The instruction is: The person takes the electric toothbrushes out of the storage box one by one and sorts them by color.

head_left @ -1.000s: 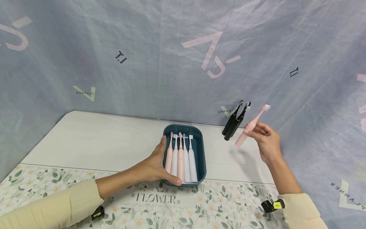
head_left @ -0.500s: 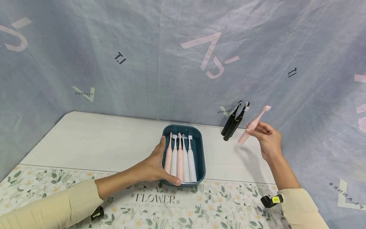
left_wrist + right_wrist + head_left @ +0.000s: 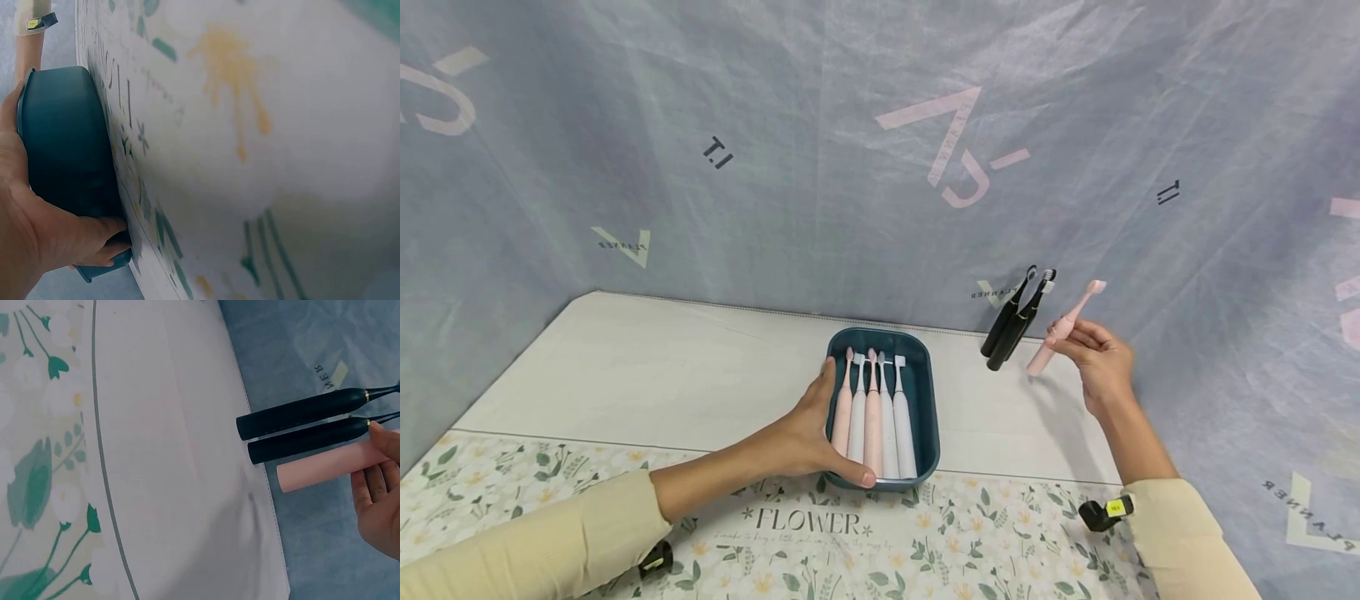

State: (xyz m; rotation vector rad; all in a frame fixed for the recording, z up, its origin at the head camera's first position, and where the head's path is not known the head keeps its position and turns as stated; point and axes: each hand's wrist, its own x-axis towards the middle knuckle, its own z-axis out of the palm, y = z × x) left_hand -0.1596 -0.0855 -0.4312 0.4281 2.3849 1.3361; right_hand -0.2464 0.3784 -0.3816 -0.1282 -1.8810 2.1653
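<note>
My left hand (image 3: 816, 429) grips the near left corner of a dark teal plastic bin (image 3: 935, 408), thumb along its front rim. Seen from the left wrist, the fingers wrap the bin's outer wall (image 3: 65, 137). Inside lie pink electric toothbrushes (image 3: 872, 425) and white electric toothbrushes (image 3: 904, 429), side by side with heads toward the back. To the right, my right hand (image 3: 1102, 367) pinches a pink electric toothbrush (image 3: 1063, 327), head up and tilted right. Just left of it, black electric toothbrushes (image 3: 1013, 337) stand close together at the back; the right wrist view shows two black handles (image 3: 306, 412).
A white cloth strip (image 3: 700, 367) runs along the back of the table, with a floral cloth (image 3: 985, 542) in front. Grey-blue fabric (image 3: 760, 208) hangs behind and at both sides. Each wrist wears a small black camera (image 3: 1101, 512).
The pink toothbrush in my right hand has shifted slightly right and back at its base, closer to upright. My left hand and the bin have stayed in place.
</note>
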